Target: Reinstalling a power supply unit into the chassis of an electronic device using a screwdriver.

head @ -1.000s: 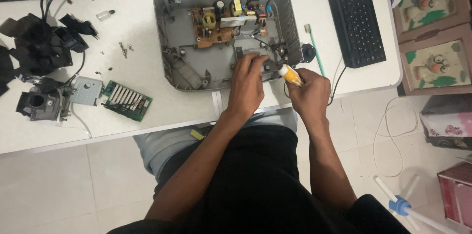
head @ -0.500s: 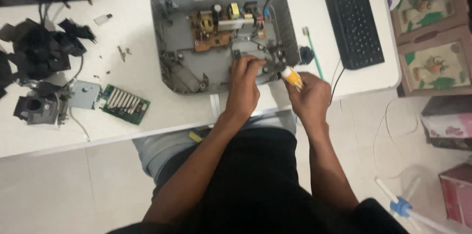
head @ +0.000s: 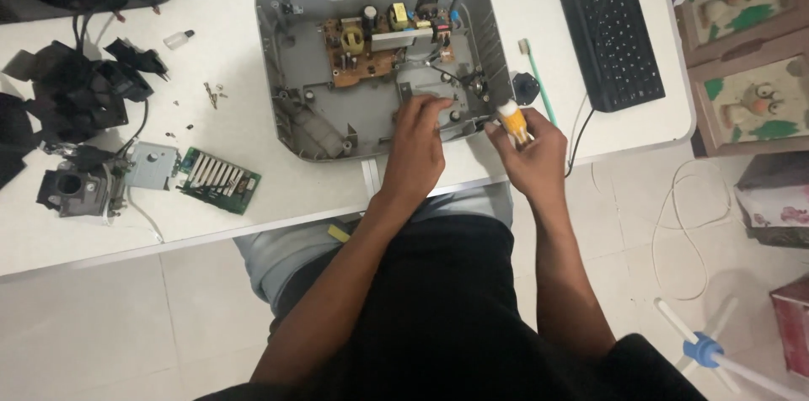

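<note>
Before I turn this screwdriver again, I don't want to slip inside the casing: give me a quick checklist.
1. Right hand grips the yellow-handled screwdriver: ok.
2. Left hand rests inside the grey casing, steadying it: ok.
3. Tip seated on a screw: cannot tell, hidden at the casing's edge.
4. Brown circuit board away from both hands: ok.
5. Loose screws lie on the table, away from its edge: ok.
</note>
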